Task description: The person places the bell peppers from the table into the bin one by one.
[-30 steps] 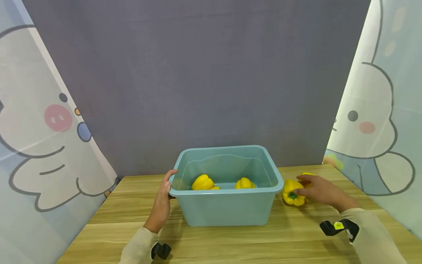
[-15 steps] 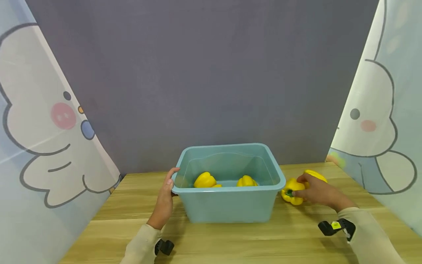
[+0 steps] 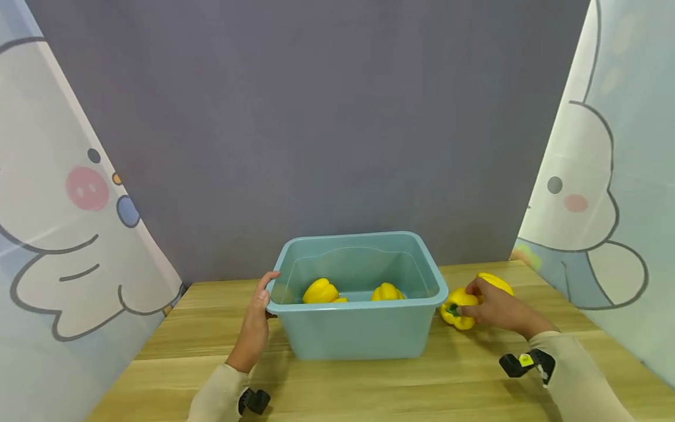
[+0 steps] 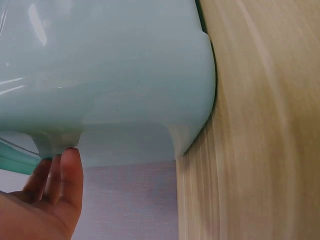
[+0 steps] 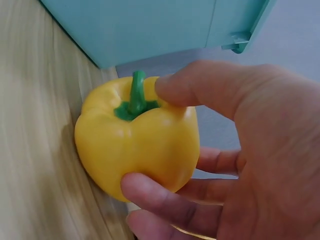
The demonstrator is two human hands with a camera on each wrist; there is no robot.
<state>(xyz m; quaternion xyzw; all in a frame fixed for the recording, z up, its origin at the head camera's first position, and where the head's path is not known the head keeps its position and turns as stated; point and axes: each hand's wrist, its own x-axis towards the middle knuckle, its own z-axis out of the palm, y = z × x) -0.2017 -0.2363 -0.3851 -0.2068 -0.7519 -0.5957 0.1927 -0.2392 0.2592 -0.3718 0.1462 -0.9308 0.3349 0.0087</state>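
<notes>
A light blue-green plastic bin (image 3: 358, 334) stands on the wooden table. My left hand (image 3: 255, 322) grips its left rim, and in the left wrist view the fingertips (image 4: 72, 155) press up against the outer wall under the rim. To the right of the bin, my right hand (image 3: 498, 310) holds a yellow bell pepper (image 5: 135, 145) with a green stem. The thumb lies on its top near the stem, with fingers curled round its side. The pepper appears to rest on the table. Inside the bin lie yellow peppers, one at left (image 3: 320, 291) and another at right (image 3: 387, 292).
Another yellow pepper (image 3: 495, 283) lies on the table behind the right hand. A grey backdrop (image 3: 343, 129) rises behind the bin. Cartoon-printed curtains (image 3: 575, 170) flank the table (image 3: 337, 392) on both sides.
The right hand has closed in round the bell pepper, its thumb now nearer the stem. The pepper behind it shows more. The left hand keeps its grip on the bin.
</notes>
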